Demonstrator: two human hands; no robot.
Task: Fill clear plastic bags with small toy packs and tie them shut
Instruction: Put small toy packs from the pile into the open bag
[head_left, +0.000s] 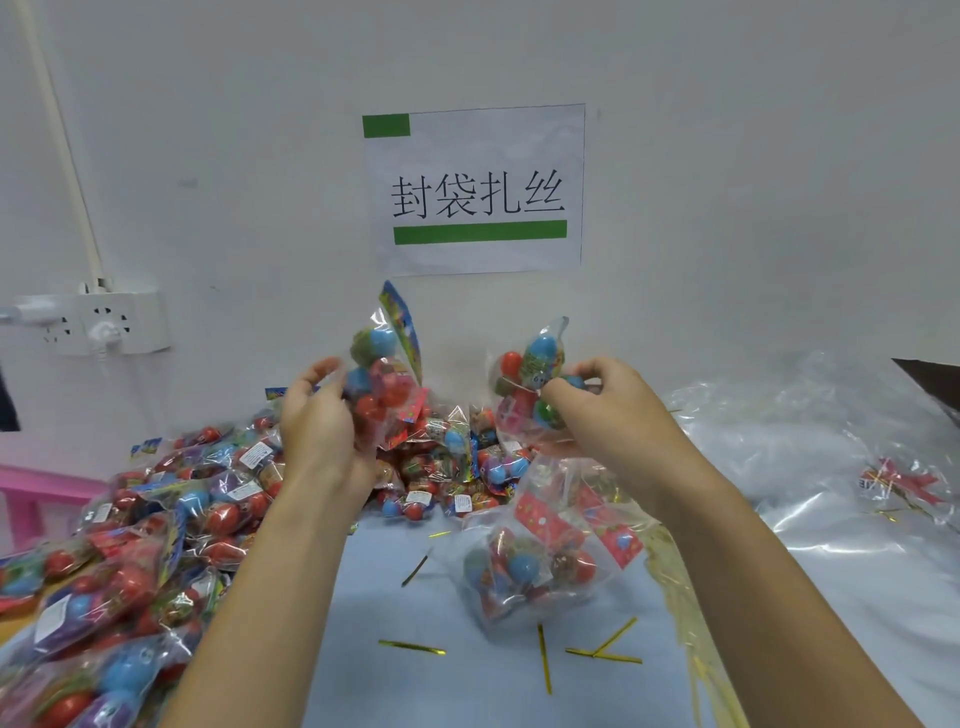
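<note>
Above table (384, 582) and pile (156, 519), one toy pack (387, 384) is gripped by left hand (317, 415), another (530, 379) pinched by right hand (608, 410)

head view | looks forward and down, wide-angle | close over table (374, 597) | faces wall (727, 156)

toy packs (78, 613) cropped at left edge, pack labels unreadable
</note>
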